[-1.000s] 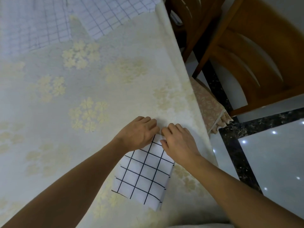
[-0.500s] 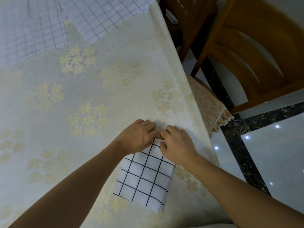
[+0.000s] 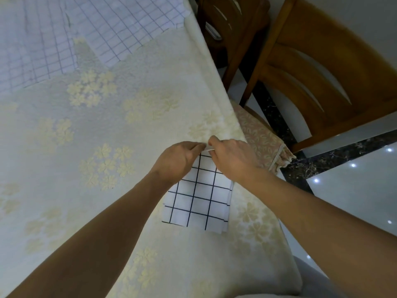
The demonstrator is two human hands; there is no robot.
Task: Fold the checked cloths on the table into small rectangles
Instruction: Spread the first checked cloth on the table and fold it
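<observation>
A white cloth with a black check (image 3: 198, 198), folded into a narrow rectangle of several layers, lies near the table's right edge. My left hand (image 3: 178, 162) and my right hand (image 3: 233, 160) both pinch its far end, which is lifted slightly off the tablecloth. The hands cover the far corners. Two more checked cloths lie spread out at the far side: one with a fine grid (image 3: 32, 48) on the left, one with a wider grid (image 3: 124, 26) partly over it.
The table (image 3: 90, 130) wears a cream tablecloth with pale flower patterns. A wooden chair (image 3: 322, 78) with a patterned seat cushion (image 3: 262, 134) stands close to the right edge, above a glossy tiled floor (image 3: 352, 186).
Both hands went from pressing flat on the cloth's far end to pinching it and raising it a little. The near part of the cloth stays flat.
</observation>
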